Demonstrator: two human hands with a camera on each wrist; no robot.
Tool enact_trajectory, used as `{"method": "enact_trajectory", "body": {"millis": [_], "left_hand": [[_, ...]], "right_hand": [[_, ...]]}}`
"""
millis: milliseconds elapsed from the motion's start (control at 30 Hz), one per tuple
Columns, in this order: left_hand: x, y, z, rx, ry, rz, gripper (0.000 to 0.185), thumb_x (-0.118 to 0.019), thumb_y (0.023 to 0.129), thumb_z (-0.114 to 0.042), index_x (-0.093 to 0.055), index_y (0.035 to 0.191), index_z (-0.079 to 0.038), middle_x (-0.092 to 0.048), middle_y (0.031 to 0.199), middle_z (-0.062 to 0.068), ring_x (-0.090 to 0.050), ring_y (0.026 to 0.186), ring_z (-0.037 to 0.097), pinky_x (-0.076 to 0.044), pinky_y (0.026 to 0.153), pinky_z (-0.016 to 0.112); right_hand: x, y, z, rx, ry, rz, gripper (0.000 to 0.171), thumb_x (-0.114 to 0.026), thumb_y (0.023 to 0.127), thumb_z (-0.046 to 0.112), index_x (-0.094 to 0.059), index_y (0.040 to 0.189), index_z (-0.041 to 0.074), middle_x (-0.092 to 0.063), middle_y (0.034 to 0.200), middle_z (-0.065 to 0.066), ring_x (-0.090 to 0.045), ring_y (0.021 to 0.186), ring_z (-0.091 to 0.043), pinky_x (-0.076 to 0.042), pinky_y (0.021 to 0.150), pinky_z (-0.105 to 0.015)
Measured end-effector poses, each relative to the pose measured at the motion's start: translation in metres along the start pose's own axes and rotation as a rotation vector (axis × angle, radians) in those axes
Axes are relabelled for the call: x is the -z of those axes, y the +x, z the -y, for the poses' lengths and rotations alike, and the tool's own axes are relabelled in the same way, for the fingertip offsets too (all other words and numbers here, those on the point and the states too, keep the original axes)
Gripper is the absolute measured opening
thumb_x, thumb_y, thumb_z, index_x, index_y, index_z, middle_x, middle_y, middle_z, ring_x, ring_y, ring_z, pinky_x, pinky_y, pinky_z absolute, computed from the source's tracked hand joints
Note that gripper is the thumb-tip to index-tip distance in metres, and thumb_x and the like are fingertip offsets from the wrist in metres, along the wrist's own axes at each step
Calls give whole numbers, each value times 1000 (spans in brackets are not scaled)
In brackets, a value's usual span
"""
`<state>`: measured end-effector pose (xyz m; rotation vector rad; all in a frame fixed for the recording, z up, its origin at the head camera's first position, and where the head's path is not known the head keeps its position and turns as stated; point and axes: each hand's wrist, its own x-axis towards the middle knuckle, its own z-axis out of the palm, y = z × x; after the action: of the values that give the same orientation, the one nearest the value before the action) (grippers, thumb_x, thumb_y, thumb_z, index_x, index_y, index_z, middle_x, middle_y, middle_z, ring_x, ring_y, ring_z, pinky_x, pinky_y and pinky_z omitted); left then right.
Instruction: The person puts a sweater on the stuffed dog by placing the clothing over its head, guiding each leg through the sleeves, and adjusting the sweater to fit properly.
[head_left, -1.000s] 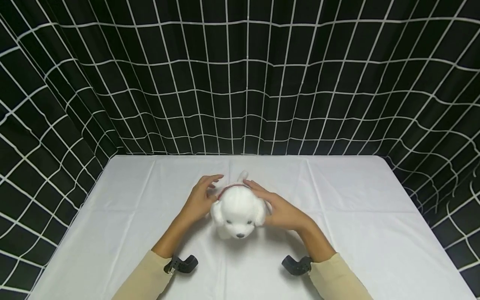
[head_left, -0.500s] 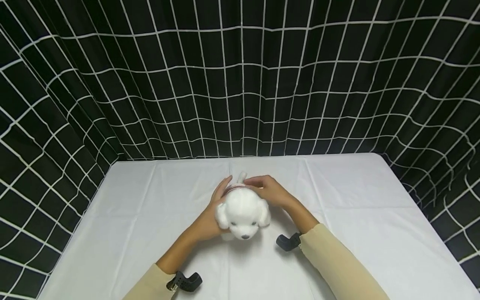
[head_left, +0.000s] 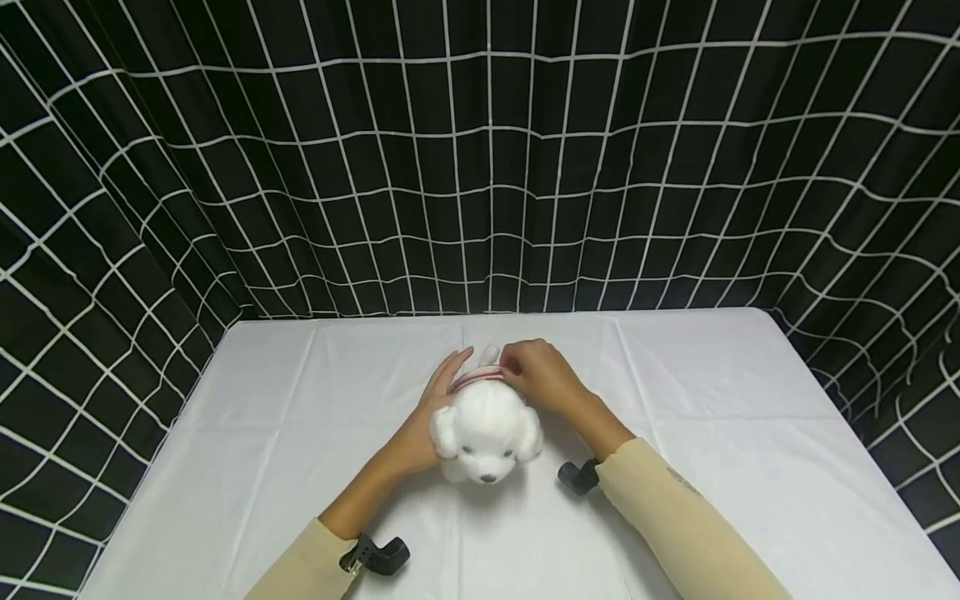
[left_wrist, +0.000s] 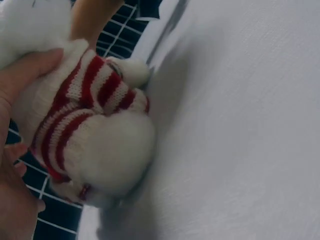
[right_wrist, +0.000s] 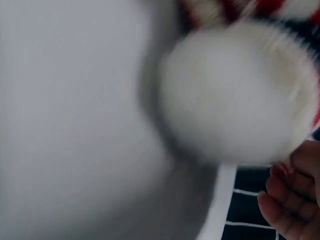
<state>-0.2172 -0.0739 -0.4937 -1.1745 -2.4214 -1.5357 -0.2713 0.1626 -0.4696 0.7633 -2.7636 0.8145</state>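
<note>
A white plush dog stands on the table, its face toward me and its tail at the back. It wears a knitted sweater with red and white stripes, plain in the left wrist view. My left hand holds the dog's side, with the thumb near its neck. At the dog's back, my right hand has its fingers curled and pinches the sweater's edge. In the right wrist view the fingers lie by the knitted hem; that view is blurred.
A white cloth with fold lines covers the table. Black curtain with a white grid surrounds the back and sides. A black strap mount sits on the left wrist and another mount on the right.
My left hand has closed in on the dog's side. The right hand has moved from the dog's side up to its back, and its fingers have curled at the sweater edge.
</note>
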Motion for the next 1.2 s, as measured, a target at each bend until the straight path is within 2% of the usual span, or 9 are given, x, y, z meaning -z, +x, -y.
{"method": "enact_trajectory", "body": {"millis": [200, 333, 467, 567, 667, 800, 933, 1100, 1200], "left_hand": [[1, 2, 3, -84, 97, 15, 54, -83, 72, -34, -75, 118, -5, -32, 163, 15, -13, 153, 40, -10, 118, 68], [-4, 5, 2, -138, -74, 37, 74, -81, 77, -27, -55, 142, -2, -40, 156, 19, -27, 148, 42, -20, 121, 57], [-7, 5, -8, -151, -266, 68, 89, -79, 79, -18, -35, 156, -12, -41, 153, 24, -38, 144, 38, -26, 121, 43], [-1, 2, -12, -96, -276, 104, 101, -83, 74, -16, -30, 159, -19, -37, 157, 22, -36, 147, 32, -26, 121, 41], [11, -4, -3, -13, -184, 152, 100, -85, 78, -16, -29, 160, -20, -34, 161, 12, -33, 148, 27, -26, 121, 47], [30, -16, 15, 114, -123, 189, 67, -66, 99, -20, -36, 158, -19, -36, 161, 1, -31, 149, 23, -24, 120, 52], [35, -21, 20, 254, -75, 113, 42, -49, 107, -16, -51, 149, -16, -50, 151, 7, -42, 142, 29, -33, 116, 52], [23, -17, 31, 365, 12, -43, 45, -66, 90, -3, -66, 134, -11, -69, 120, 11, -68, 108, 28, -54, 93, 43], [18, -11, 30, 397, 40, -111, 40, -71, 85, -1, -73, 125, -9, -75, 105, 11, -71, 93, 25, -57, 82, 41]], "right_hand": [[-4, 2, -6, -20, -131, -60, 19, -73, 81, -3, -64, 71, 10, -55, 63, 2, -51, 62, -18, -45, 56, -35], [-6, -1, -8, -58, -12, -39, 8, -71, 85, 1, -69, 78, 4, -60, 66, -1, -55, 63, -19, -47, 57, -35], [-2, -10, -10, -140, 197, 123, 16, -65, 90, 7, -72, 100, -4, -66, 77, -6, -58, 70, -18, -49, 61, -32], [3, -16, -13, -217, 345, 246, 26, -61, 87, 2, -69, 110, -8, -66, 81, -8, -56, 72, -16, -47, 61, -28], [5, -18, -15, -288, 417, 300, 29, -55, 80, -6, -69, 106, -7, -64, 78, -8, -52, 65, -14, -45, 56, -26], [4, -23, -12, -361, 413, 294, 27, -53, 79, -9, -70, 100, -6, -62, 72, -6, -54, 59, -14, -49, 54, -26], [3, -27, -11, -416, 444, 306, 28, -54, 81, -9, -69, 105, -8, -67, 75, -8, -60, 62, -17, -56, 59, -31], [2, -27, -14, -449, 514, 314, 29, -56, 80, -11, -67, 106, -9, -71, 79, -9, -63, 63, -18, -58, 60, -32], [1, -27, -14, -475, 478, 262, 24, -58, 80, -10, -69, 101, -6, -69, 74, -7, -62, 59, -17, -57, 57, -32]]}}
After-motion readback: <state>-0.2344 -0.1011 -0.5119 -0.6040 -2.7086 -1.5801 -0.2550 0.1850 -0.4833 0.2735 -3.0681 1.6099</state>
